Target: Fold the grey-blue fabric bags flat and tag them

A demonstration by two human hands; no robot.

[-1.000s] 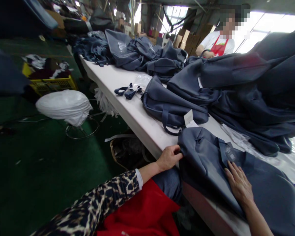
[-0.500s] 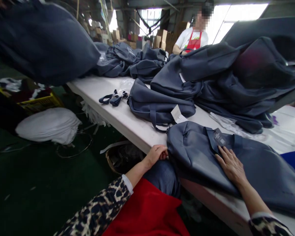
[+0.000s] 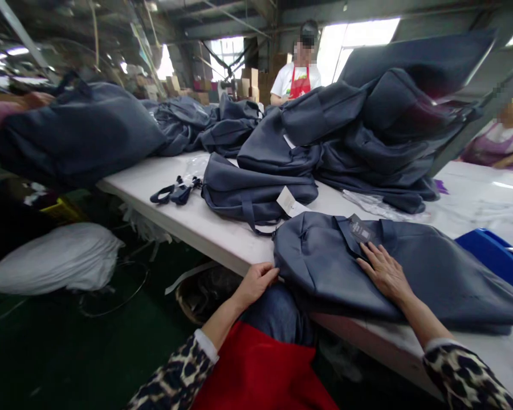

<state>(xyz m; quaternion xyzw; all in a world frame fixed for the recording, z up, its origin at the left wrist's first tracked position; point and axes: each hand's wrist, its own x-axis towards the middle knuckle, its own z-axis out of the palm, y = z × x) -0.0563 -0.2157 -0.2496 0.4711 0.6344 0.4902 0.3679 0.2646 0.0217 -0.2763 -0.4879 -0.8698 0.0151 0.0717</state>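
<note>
A navy duffel bag [image 3: 325, 262] lies flat along the near edge of the table. At its left end, my left hand [image 3: 259, 280] is closed, thumb and fingers pinching the bag's edge; the fingertips are partly hidden. My right hand [image 3: 385, 272] rests open on the bag's upper side, fingers spread just below a dark hang tag [image 3: 359, 230] by the strap. Right behind lies a second navy bag [image 3: 256, 191] with a white tag [image 3: 289, 201] hanging from it. Small dark strap bundles [image 3: 177, 191] sit to its left.
A heap of navy bags [image 3: 367, 136] covers the back of the table. A blue bin [image 3: 496, 256] stands at the right. At far left a co-worker's hand [image 3: 38, 100] holds another bag [image 3: 89, 128]. A white bundle [image 3: 55, 256] is low at the left, and a person [image 3: 297, 80] stands behind.
My view has turned to the right, and a second person shows at the right edge. The co-worker's bag at far left is lower. My hands keep their places on the bag.
</note>
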